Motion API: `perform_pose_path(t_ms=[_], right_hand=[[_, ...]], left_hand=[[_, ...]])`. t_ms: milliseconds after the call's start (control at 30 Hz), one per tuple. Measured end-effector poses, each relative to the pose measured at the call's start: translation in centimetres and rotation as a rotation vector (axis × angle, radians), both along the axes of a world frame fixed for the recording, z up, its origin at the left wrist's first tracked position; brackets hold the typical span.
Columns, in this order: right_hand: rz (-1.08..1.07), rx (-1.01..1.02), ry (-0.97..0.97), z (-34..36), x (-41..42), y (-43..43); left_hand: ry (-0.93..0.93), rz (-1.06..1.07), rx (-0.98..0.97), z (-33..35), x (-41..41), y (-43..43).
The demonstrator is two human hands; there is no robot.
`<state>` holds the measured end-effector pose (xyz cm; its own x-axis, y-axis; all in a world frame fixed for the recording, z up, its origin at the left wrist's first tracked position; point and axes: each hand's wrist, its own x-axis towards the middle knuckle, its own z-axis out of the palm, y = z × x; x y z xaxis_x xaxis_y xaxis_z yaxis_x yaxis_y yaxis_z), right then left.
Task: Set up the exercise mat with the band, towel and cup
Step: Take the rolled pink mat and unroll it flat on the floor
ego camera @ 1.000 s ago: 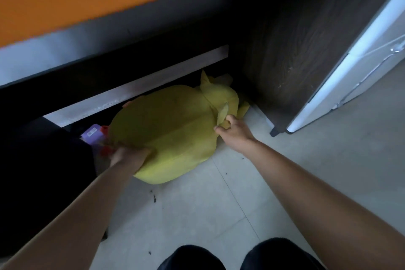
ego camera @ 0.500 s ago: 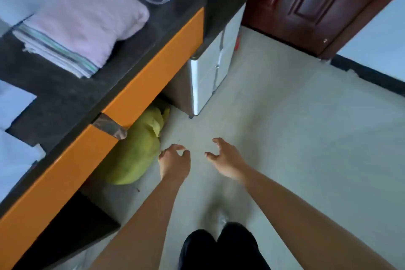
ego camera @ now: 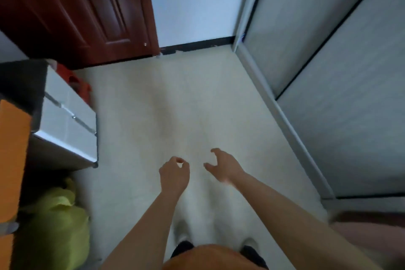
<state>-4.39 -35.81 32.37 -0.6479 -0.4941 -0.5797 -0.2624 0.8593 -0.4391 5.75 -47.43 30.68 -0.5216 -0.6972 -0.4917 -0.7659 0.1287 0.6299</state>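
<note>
Left hand [ego camera: 174,174]: held out over the floor with the fingers loosely curled and the tips close to the thumb; it holds nothing.
Right hand [ego camera: 224,165]: just beside the left, fingers spread and hooked like a claw, thumb apart; it holds nothing.
Yellow-green bag [ego camera: 52,228]: soft, crumpled fabric, bulging and rounded. It lies on the floor at lower left, tucked under the worktop and well apart from both hands. What is inside it cannot be seen.
Worktop [ego camera: 22,81]: dark, matt surface at the left edge.
Orange drawer front [ego camera: 13,155]: smooth and flat, below the worktop, directly above the bag.
Drawer unit [ego camera: 65,123]: boxy, glossy white, with thin metal strips across its fronts; the drawers are closed and it stands beside the bag.
Red thing [ego camera: 76,85]: wedged behind the drawer unit against the door; too blurred to tell what it is.
Floor [ego camera: 175,98]: pale, smooth and slightly glossy.
Door [ego camera: 76,11]: dark red wood with raised panels.
Sliding panels [ego camera: 339,94]: frosted grey sheets in slim metal frames along the right side.
</note>
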Motion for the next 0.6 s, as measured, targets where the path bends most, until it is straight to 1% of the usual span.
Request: perform_pose_path(t_ms=[167, 200, 233, 300, 400, 467, 600], right_hand=[[-0.246, -0.009, -0.001, 1.1, -2.4, 14.4], [-0.314, -0.009, 0.001, 1.4, -2.9, 18.9], [-0.346, -0.013, 0.005, 1.5, -3.1, 21.4], [-0.428, -0.003, 0.017, 1.8, -3.6, 29.0], [-0.533, 0.042, 0.032, 2.2, -4.5, 40.6], [-0.613, 0.068, 0.03, 2.4, -4.8, 47.2], [-0.812, 0.114, 0.012, 2.8, -5.6, 59.0]], left_hand=[[0.005, -0.268, -0.025, 1.7, -5.3, 11.7], [-0.002, -0.349, -0.047, 1.9, -6.9, 15.4], [-0.012, -0.394, -0.066, 2.0, -7.8, 17.1], [-0.017, -0.508, -0.093, 2.5, -10.2, 23.2], [0.015, -0.636, -0.13, 3.0, -13.5, 33.5], [0.032, -0.727, -0.13, 3.3, -15.2, 40.0], [0.06, -0.917, -0.059, 3.5, -18.2, 52.1]])
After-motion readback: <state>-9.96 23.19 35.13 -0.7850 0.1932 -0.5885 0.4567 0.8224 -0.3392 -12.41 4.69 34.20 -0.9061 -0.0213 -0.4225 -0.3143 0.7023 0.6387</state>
